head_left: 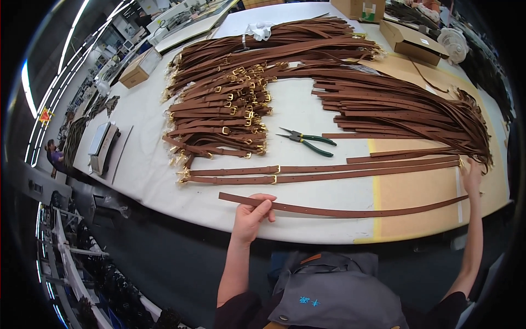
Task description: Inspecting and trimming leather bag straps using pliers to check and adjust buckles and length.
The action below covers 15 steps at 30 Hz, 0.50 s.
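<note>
My left hand (pixel 253 218) is closed near the left end of a long brown strap (pixel 339 213), pinching it between thumb and fingers. The strap has small holes and curves right along the table's near edge, passing under my right wrist. My right hand (pixel 472 174) reaches in with fingers apart, by the right ends of two buckled straps (pixel 323 177) lying parallel; its fingertips are small and partly hidden. Beyond these straps, green-handled pliers (pixel 307 141) lie with their jaws apart. A pile of loose brown straps (pixel 394 107) spreads just beyond my right hand.
Many brown straps with gold buckles (pixel 224 109) are stacked at the left centre; a bundle (pixel 290 35) tied in white lies behind. Cardboard boxes (pixel 411 43), (pixel 139 68) and a white fan (pixel 453 44) stand farther off. A scale-like device (pixel 102 140) sits at the left edge.
</note>
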Each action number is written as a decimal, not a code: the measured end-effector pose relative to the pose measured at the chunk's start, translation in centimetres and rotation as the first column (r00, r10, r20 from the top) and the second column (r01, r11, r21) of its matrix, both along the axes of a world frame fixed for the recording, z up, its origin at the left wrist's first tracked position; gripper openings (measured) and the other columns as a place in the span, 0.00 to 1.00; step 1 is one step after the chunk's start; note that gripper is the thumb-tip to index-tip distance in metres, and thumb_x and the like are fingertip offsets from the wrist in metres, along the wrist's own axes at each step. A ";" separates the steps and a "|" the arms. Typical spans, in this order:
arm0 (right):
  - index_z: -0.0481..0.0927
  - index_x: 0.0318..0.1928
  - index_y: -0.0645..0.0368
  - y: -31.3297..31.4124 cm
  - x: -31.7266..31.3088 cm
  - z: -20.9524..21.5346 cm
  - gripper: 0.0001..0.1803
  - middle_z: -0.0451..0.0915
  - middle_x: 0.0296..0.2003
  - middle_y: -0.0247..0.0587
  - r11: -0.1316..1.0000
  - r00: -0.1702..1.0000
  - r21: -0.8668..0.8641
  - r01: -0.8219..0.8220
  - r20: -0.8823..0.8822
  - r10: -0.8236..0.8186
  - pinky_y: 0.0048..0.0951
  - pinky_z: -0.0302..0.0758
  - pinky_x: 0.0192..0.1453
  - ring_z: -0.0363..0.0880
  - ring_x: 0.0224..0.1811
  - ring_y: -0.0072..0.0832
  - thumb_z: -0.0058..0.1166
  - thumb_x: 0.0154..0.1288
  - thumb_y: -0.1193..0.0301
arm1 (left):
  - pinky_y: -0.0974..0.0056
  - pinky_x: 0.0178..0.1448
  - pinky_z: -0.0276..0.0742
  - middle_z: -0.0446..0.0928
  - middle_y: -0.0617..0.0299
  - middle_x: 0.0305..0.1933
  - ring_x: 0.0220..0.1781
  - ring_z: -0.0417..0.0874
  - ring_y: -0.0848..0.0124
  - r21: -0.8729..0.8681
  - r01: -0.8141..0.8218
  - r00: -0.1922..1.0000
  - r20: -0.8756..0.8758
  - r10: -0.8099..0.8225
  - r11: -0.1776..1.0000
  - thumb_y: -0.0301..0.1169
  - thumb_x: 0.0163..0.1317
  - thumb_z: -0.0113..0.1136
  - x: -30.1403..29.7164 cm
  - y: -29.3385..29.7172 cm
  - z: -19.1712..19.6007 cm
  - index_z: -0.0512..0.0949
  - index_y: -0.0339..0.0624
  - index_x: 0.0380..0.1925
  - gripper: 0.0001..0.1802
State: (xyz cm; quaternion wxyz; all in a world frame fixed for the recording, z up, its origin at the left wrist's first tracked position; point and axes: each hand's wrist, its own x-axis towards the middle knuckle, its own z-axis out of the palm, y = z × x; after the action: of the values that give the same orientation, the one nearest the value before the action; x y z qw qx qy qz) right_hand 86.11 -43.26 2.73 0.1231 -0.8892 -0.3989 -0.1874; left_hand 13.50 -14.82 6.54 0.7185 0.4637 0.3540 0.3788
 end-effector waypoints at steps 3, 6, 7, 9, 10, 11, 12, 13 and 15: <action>0.80 0.57 0.62 11.8 -17.3 3.8 0.12 0.84 0.51 0.41 0.858 0.624 0.370 -0.355 -0.589 0.512 0.29 0.78 0.60 0.82 0.54 0.28 0.55 0.79 0.71 | 0.69 0.40 0.78 0.82 0.62 0.34 0.33 0.83 0.74 0.095 0.022 0.999 0.033 -0.025 0.995 0.26 0.74 0.63 1.9 -0.7 -0.4 0.81 0.34 0.52 0.11; 0.77 0.62 0.61 18.9 -37.1 7.7 0.16 0.84 0.51 0.42 0.696 0.116 0.527 -0.488 -0.751 0.650 0.35 0.80 0.62 0.84 0.55 0.30 0.53 0.80 0.69 | 0.68 0.42 0.80 0.81 0.61 0.38 0.34 0.83 0.74 0.103 0.016 0.999 0.028 -0.019 0.995 0.20 0.69 0.65 4.0 -2.0 1.0 0.76 0.32 0.55 0.16; 0.75 0.63 0.60 20.2 -41.7 6.7 0.17 0.84 0.52 0.44 0.652 0.002 0.581 -0.486 -0.746 0.666 0.35 0.80 0.62 0.84 0.54 0.32 0.52 0.80 0.68 | 0.68 0.42 0.80 0.80 0.61 0.41 0.35 0.83 0.75 0.138 0.051 0.999 0.005 -0.052 0.989 0.20 0.68 0.66 4.5 -2.3 1.5 0.74 0.33 0.57 0.19; 0.76 0.62 0.61 22.1 -48.9 9.2 0.18 0.86 0.45 0.45 0.645 -0.190 0.540 -0.541 -0.825 0.532 0.32 0.79 0.57 0.85 0.48 0.31 0.50 0.81 0.64 | 0.68 0.44 0.80 0.80 0.60 0.45 0.41 0.84 0.75 0.260 0.197 0.976 -0.145 -0.163 0.945 0.20 0.66 0.68 4.0 -1.9 2.3 0.73 0.35 0.60 0.24; 0.78 0.60 0.61 22.6 -50.4 10.4 0.17 0.86 0.41 0.44 0.611 -0.229 0.539 -0.579 -0.827 0.513 0.31 0.79 0.53 0.85 0.44 0.29 0.50 0.81 0.63 | 0.68 0.45 0.80 0.80 0.60 0.48 0.43 0.84 0.75 0.294 0.288 0.940 -0.270 -0.210 0.911 0.21 0.65 0.70 3.6 -1.1 3.5 0.72 0.36 0.62 0.27; 0.78 0.60 0.61 22.9 -50.6 10.2 0.17 0.86 0.41 0.44 0.606 -0.236 0.545 -0.579 -0.824 0.516 0.31 0.79 0.53 0.85 0.44 0.29 0.50 0.81 0.63 | 0.67 0.47 0.80 0.81 0.59 0.54 0.45 0.85 0.74 0.423 0.364 0.913 -0.340 -0.228 0.830 0.22 0.63 0.73 2.1 0.2 4.0 0.74 0.36 0.62 0.28; 0.80 0.57 0.61 23.2 -50.7 9.5 0.16 0.85 0.35 0.42 0.613 -0.154 0.468 -0.637 -0.856 0.494 0.30 0.78 0.49 0.82 0.39 0.27 0.51 0.81 0.62 | 0.65 0.47 0.81 0.83 0.60 0.53 0.47 0.85 0.73 0.454 0.485 0.820 -0.534 -0.208 0.748 0.23 0.62 0.73 0.0 2.1 5.7 0.78 0.36 0.59 0.25; 0.82 0.54 0.61 23.6 -50.8 8.4 0.16 0.84 0.30 0.40 0.620 -0.069 0.383 -0.684 -0.881 0.468 0.30 0.77 0.44 0.79 0.33 0.25 0.51 0.81 0.61 | 0.65 0.47 0.81 0.85 0.60 0.49 0.48 0.85 0.72 0.501 0.433 0.807 -0.586 -0.074 0.750 0.23 0.63 0.71 -1.6 4.2 6.3 0.82 0.36 0.52 0.17; 0.83 0.51 0.61 23.7 -50.5 4.8 0.16 0.82 0.27 0.38 0.623 -0.105 0.454 -0.637 -0.852 0.513 0.30 0.74 0.41 0.75 0.31 0.23 0.52 0.81 0.61 | 0.61 0.46 0.81 0.85 0.56 0.41 0.45 0.85 0.63 0.755 0.363 0.709 -0.604 0.363 0.546 0.20 0.63 0.67 -5.0 9.6 6.2 0.84 0.37 0.44 0.09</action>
State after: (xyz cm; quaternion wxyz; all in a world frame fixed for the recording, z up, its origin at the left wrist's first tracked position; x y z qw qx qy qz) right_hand 35.59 -19.52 7.49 0.3591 -0.5407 -0.5846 0.4868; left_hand 8.49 -5.18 12.74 0.2134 0.8540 0.3740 0.2919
